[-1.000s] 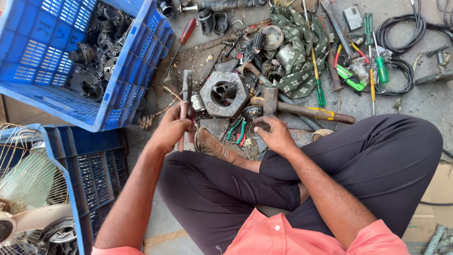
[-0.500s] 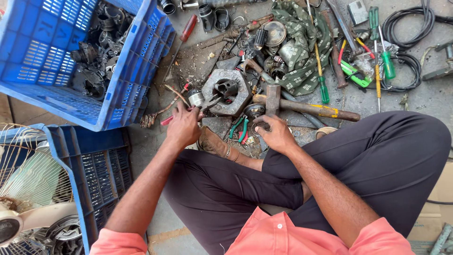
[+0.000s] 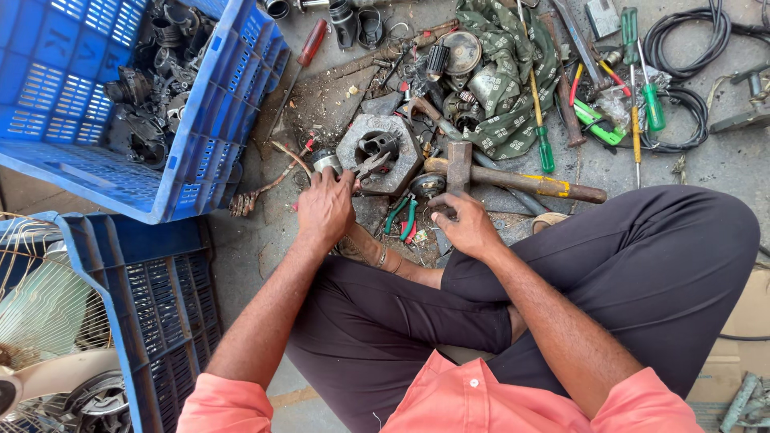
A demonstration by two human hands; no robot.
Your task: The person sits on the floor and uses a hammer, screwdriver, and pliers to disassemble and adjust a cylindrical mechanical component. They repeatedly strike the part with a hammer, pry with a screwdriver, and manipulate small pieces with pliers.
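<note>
I sit cross-legged on a concrete floor. My left hand [image 3: 325,207] grips pliers [image 3: 369,167] whose jaws reach the near edge of a grey hexagonal metal block [image 3: 399,132] with a round hole. A small shiny cylindrical part [image 3: 326,160] lies just beyond my knuckles. My right hand [image 3: 464,226] rests low by my knee, fingers curled over a small dark part [image 3: 439,212] on the floor. It sits just below the head of a hammer [image 3: 459,164] with a wooden handle.
Green-handled pliers [image 3: 401,216] lie between my hands. A blue crate [image 3: 200,160] of dark metal parts stands at the left, with a second crate [image 3: 128,297] and a fan below it. Screwdrivers [image 3: 545,144], a green cloth [image 3: 505,88] and black cables [image 3: 690,48] lie beyond.
My left hand has shifted right from beside the block and brought the pliers' jaws up to the block's near edge. My right hand has stayed in place.
</note>
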